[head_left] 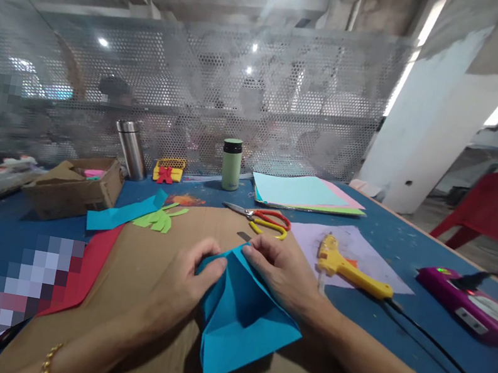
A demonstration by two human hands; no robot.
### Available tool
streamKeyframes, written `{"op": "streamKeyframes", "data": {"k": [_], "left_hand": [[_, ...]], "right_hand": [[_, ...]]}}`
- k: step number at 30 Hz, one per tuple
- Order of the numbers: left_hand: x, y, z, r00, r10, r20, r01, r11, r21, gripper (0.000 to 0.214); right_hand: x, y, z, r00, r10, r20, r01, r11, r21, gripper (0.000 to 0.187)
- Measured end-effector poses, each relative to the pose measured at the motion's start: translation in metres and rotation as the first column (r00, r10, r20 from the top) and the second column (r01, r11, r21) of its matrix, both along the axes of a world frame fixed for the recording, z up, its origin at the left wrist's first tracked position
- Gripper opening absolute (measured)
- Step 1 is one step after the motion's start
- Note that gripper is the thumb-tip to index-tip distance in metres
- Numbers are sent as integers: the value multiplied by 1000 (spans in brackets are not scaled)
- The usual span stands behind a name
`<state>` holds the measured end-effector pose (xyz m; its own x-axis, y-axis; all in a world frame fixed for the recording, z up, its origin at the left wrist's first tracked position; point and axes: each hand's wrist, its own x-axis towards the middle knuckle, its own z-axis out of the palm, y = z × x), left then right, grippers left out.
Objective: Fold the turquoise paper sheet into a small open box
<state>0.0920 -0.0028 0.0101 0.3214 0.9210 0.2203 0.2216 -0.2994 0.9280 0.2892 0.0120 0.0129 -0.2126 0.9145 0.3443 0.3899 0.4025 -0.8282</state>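
Both hands hold a folded piece of blue paper above a brown cardboard sheet. My left hand pinches its upper left edge, thumb on the near side. With thumb and fingers closed, my right hand grips the top fold. The paper bulges open towards me, showing a dark hollow between its layers. Just beyond the hands lie scissors with red and yellow handles, their blades pointing left. A small dark blade tip pokes out near my right fingers; the rest of it is hidden.
A yellow glue gun rests on a lilac sheet at right, its cord running to the lower right. Beyond it is a purple power strip. Green paper leaves, a blue strip, a cardboard box, a green bottle and a paper stack lie around.
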Motion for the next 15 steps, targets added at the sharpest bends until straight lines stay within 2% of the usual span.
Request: {"op": "streamKeyframes", "data": {"k": [6, 15], "left_hand": [[11, 3, 5, 1000, -24, 10, 23, 999, 44, 41], [12, 4, 6, 1000, 10, -3, -10, 1000, 23, 27]], "right_hand": [[0, -5, 2, 994, -85, 65, 79, 993, 92, 32], [-2, -7, 1, 994, -90, 56, 84, 992, 97, 27]]}}
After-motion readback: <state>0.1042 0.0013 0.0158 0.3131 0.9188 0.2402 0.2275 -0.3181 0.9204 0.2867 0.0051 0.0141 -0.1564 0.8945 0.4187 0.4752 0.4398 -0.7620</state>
